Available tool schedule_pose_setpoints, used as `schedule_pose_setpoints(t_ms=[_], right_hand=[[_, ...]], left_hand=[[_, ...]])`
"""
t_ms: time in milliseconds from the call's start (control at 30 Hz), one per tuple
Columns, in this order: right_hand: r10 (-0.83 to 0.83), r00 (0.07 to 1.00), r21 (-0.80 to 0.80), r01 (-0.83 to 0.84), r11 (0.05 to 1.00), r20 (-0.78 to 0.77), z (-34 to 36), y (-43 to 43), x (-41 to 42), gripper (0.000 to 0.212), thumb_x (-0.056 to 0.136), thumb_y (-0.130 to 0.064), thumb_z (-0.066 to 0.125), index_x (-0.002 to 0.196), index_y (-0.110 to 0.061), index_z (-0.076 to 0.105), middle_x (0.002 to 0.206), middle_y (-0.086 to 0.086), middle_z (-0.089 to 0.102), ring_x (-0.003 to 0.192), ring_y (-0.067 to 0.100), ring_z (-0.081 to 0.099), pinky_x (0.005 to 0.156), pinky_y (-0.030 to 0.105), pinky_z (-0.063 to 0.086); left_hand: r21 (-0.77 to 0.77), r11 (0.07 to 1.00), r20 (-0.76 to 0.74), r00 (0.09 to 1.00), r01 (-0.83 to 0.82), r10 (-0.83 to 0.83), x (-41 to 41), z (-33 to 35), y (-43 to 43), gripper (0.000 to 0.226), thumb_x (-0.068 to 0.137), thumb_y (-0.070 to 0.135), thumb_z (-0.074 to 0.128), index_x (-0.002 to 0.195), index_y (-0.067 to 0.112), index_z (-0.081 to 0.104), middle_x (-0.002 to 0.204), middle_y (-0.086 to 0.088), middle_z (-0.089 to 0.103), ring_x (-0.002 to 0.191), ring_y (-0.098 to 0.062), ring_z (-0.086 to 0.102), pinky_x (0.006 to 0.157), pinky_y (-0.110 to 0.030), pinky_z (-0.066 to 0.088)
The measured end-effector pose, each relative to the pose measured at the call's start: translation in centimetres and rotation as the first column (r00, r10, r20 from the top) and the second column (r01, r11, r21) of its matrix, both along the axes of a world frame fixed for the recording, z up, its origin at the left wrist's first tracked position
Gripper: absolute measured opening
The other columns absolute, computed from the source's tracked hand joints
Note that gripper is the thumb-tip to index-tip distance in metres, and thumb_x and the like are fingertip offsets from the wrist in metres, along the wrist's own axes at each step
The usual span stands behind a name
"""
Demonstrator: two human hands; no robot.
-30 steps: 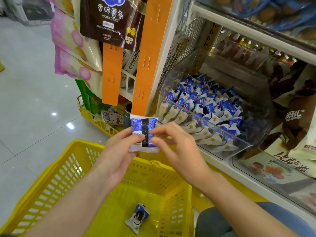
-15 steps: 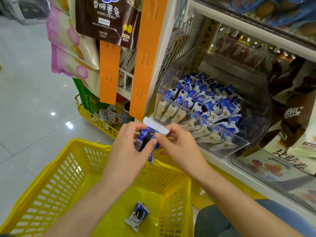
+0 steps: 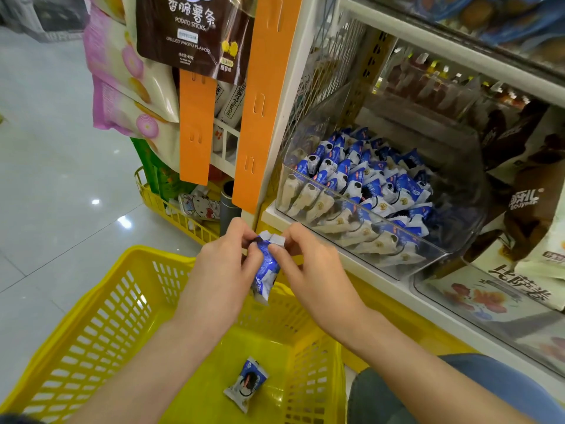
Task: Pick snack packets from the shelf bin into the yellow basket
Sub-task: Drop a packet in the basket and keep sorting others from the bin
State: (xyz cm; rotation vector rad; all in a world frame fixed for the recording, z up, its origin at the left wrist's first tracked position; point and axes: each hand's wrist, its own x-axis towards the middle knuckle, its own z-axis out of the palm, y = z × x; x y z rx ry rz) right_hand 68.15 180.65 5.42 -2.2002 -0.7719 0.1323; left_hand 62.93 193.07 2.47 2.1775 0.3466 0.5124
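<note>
A blue and white snack packet (image 3: pixel 266 272) hangs upright over the far rim of the yellow basket (image 3: pixel 91 325). My left hand (image 3: pixel 224 270) and my right hand (image 3: pixel 308 264) both pinch its white top edge. One more packet (image 3: pixel 246 384) lies on the basket floor. The clear shelf bin (image 3: pixel 434 258) to the right holds several packets (image 3: pixel 360 179) of the same kind, in rows.
Orange hanging strips (image 3: pixel 263 102) and large snack bags (image 3: pixel 128 71) hang at the shelf end, above a second yellow basket (image 3: pixel 171 209) on the tiled floor. Another clear bin (image 3: pixel 489 304) with bigger packs sits to the right. My knee in blue fabric (image 3: pixel 458 393) shows at bottom right.
The packet has turned from flat and facing me to hanging on edge, and both hands have moved down with it toward the basket. The grip has shifted to its top seam.
</note>
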Motion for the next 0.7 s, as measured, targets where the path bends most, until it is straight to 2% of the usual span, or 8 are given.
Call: schedule_pose_setpoints(t_ms=[67, 133, 200, 333, 467, 533, 633, 700], right_hand=[[0.002, 0.976, 0.075, 0.015, 0.997, -0.219, -0.17, 0.36, -0.12, 0.005, 0.092, -0.029, 0.054, 0.093, -0.027, 0.049, 0.09, -0.009, 0.063, 0.082, 0.009, 0.063, 0.073, 0.04, 0.055], [0.034, 0.91, 0.11, 0.013, 0.994, -0.414, -0.25, 0.64, -0.26, 0.021, 0.09, -0.03, 0.056, 0.109, -0.028, 0.047, 0.107, -0.009, 0.063, 0.089, 0.008, 0.065, 0.076, 0.036, 0.057], [0.068, 0.866, 0.133, -0.001, 0.991, -0.496, -0.3, 0.73, -0.32, 0.032, 0.09, -0.027, 0.057, 0.12, -0.021, 0.045, 0.116, -0.003, 0.061, 0.091, 0.011, 0.066, 0.071, 0.027, 0.057], [0.08, 0.858, 0.161, 0.003, 0.987, -0.507, -0.05, 0.6, 0.24, 0.036, 0.093, -0.019, 0.053, 0.128, -0.012, 0.045, 0.117, 0.004, 0.063, 0.082, 0.006, 0.063, 0.061, 0.014, 0.05], [0.082, 0.895, 0.131, -0.027, 0.991, -0.438, 0.19, 0.59, 0.53, 0.035, 0.094, -0.022, 0.05, 0.128, -0.013, 0.046, 0.112, 0.003, 0.066, 0.077, 0.006, 0.062, 0.062, 0.019, 0.048], [0.064, 0.923, 0.104, -0.026, 0.994, -0.381, 0.21, 0.7, 0.55, 0.033, 0.094, -0.023, 0.05, 0.126, -0.014, 0.048, 0.11, 0.002, 0.066, 0.077, 0.01, 0.061, 0.067, 0.027, 0.05], [0.02, 0.943, 0.077, 0.006, 0.997, -0.331, 0.1, 0.64, 0.62, 0.025, 0.095, -0.019, 0.048, 0.119, -0.012, 0.051, 0.107, 0.008, 0.066, 0.093, 0.022, 0.063, 0.085, 0.043, 0.05], [0.004, 0.95, 0.043, 0.01, 0.999, -0.312, 0.03, 0.41, 0.55, 0.023, 0.095, -0.018, 0.047, 0.118, -0.011, 0.051, 0.104, 0.011, 0.066, 0.095, 0.025, 0.063, 0.085, 0.046, 0.05]], left_hand=[[0.017, 0.999, 0.019, 0.999, -0.041, 0.041, 0.05, 0.01, 0.16, 0.007, 0.092, 0.022, 0.05, 0.087, 0.025, 0.047, 0.075, 0.007, 0.062, 0.064, -0.003, 0.06, 0.049, -0.025, 0.047], [0.013, 0.998, 0.042, 0.998, -0.055, 0.055, 0.12, 0.01, 0.3, 0.008, 0.093, 0.021, 0.05, 0.087, 0.025, 0.046, 0.077, 0.004, 0.064, 0.065, -0.005, 0.06, 0.049, -0.025, 0.048], [-0.006, 0.999, 0.066, 0.997, -0.045, 0.045, 0.18, -0.03, 0.39, 0.01, 0.093, 0.018, 0.049, 0.086, 0.025, 0.046, 0.076, 0.002, 0.065, 0.065, -0.007, 0.061, 0.051, -0.026, 0.048], [-0.098, 0.995, 0.092, 0.995, -0.017, 0.026, 0.44, 0.04, 0.67, 0.014, 0.093, 0.012, 0.051, 0.084, 0.023, 0.051, 0.067, 0.01, 0.066, 0.063, -0.006, 0.061, 0.052, -0.018, 0.047], [-0.345, 0.938, 0.034, 0.999, -0.014, 0.028, 0.75, 0.06, 0.98, 0.017, 0.093, 0.016, 0.052, 0.081, 0.027, 0.055, 0.066, 0.002, 0.07, 0.067, -0.022, 0.067, 0.066, -0.049, 0.056], [-0.42, 0.907, 0.029, 0.999, -0.016, 0.032, 0.78, 0.24, 0.83, 0.016, 0.094, 0.017, 0.051, 0.083, 0.028, 0.056, 0.072, 0.0, 0.07, 0.073, -0.025, 0.068, 0.07, -0.051, 0.055], [-0.412, 0.911, -0.011, 1.0, -0.002, -0.003, 0.62, 0.29, 0.29, 0.012, 0.092, 0.019, 0.053, 0.09, 0.031, 0.054, 0.091, 0.007, 0.067, 0.081, -0.014, 0.067, 0.073, -0.035, 0.057], [-0.378, 0.926, -0.067, 0.997, -0.002, -0.026, 0.36, 0.22, 0.01, 0.016, 0.09, 0.016, 0.057, 0.094, 0.031, 0.054, 0.097, 0.009, 0.065, 0.08, -0.011, 0.066, 0.071, -0.028, 0.055]])
